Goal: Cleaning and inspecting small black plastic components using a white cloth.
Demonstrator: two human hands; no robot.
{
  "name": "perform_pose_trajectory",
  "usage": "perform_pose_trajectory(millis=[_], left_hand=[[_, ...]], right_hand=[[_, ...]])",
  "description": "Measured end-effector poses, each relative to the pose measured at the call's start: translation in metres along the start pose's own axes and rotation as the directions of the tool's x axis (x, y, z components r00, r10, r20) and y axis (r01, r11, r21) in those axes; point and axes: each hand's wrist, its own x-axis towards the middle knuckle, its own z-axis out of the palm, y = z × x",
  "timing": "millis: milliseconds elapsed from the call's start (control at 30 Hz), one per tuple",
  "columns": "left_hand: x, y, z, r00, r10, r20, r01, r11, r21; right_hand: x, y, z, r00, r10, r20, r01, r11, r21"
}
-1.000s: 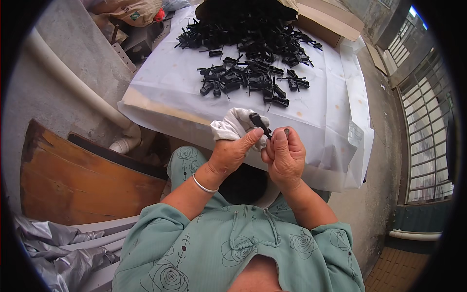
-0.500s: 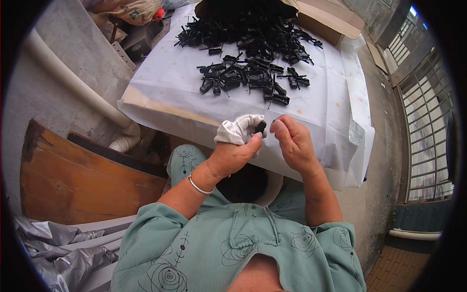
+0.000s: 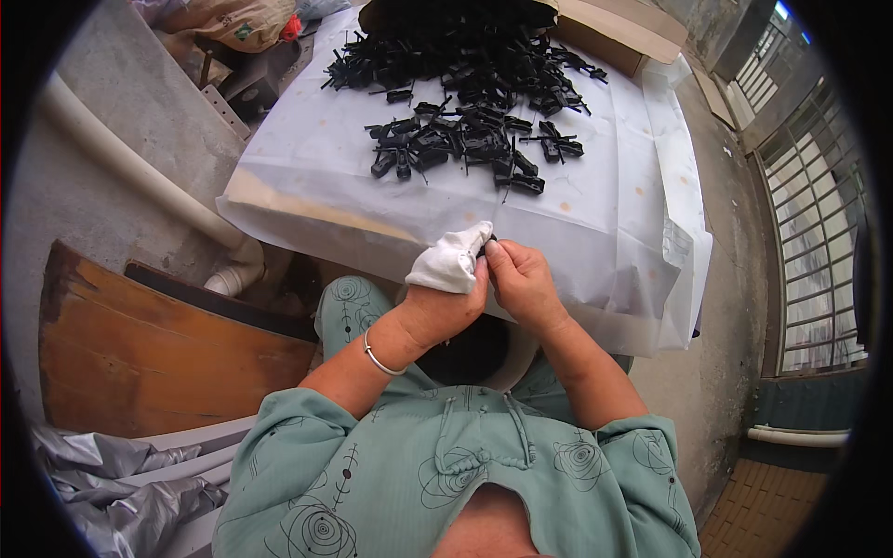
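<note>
Right between your two hands, just past your thumbs, sits the small black piece (image 3: 486, 245). It pokes out at the edge of the white cloth (image 3: 445, 264) that covers the fingers of your left hand (image 3: 450, 290). That hand is curled up tight, with the piece held between the cloth and your bare thumb. Your right hand (image 3: 526, 284) is right beside it. Its fingers are bent in, and its thumb and finger tips come together at the end of the piece, but I cannot tell if they grip it. Both hands are up close to the near edge of the table (image 3: 614, 223), in front of your tummy.

Only a little bit of the piece shows. It is very dark, and its shape is mostly hidden by the cloth and your fingers. Out past your hands, a big messy pile of black pieces (image 3: 465, 135) lies on the white table cover (image 3: 288, 177). Those are chunky bits, some with thin sticks poking out, and a brown box (image 3: 619, 33) stands behind them
</note>
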Motion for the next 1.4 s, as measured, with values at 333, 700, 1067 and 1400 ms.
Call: perform_pose_trajectory(millis=[333, 700, 1067, 1400], left_hand=[[0.012, -0.011, -0.009, 0.918, -0.310, 0.247, 0.379, 0.503, -0.777], [0.015, 0.005, -0.020, 0.852, -0.244, 0.463, 0.504, 0.618, -0.603], [0.012, -0.002, -0.004, 0.988, -0.063, 0.140, 0.127, 0.852, -0.507], [0.012, -0.006, -0.029, 0.953, 0.018, 0.303, -0.006, 0.999, -0.039]], right_hand=[[-0.002, -0.026, -0.030, 0.990, -0.144, 0.016, 0.139, 0.913, -0.383], [0.000, -0.026, -0.034, 0.980, -0.157, 0.123, 0.177, 0.970, -0.167], [0.001, -0.036, -0.021, 0.952, -0.224, 0.209, 0.291, 0.876, -0.386], [0.025, -0.028, -0.046, 0.976, 0.028, 0.215, 0.108, 0.797, -0.594]])
